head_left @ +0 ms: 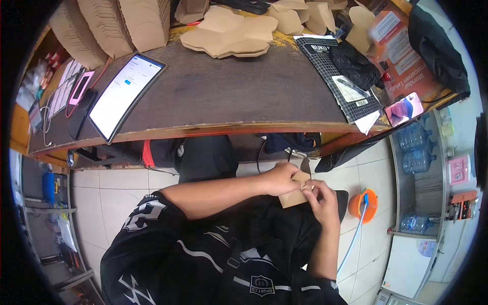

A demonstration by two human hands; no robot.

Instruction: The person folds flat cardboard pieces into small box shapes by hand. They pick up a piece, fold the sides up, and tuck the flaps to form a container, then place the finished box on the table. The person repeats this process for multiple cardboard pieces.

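Over my lap I hold a small brown cardboard box [293,199], partly folded, with its flaps bent in at the top. My left hand [280,179] grips its left and upper side, fingers curled round the card. At the right edge, my right hand [323,200] pinches a flap between thumb and fingers. Both hands are closed on the same box, and they hide part of its folds. Beyond them, on the desk, lies a pile of flat, flower-shaped cardboard blanks [226,34].
The dark desk [218,91] spans the front, bearing a tablet [127,94], stacked brown card [104,25], folded boxes [317,18], a black folder [338,76] and a phone [404,109]. An orange bucket [363,204] stands on the floor at right, near shelved water bottles [417,160].
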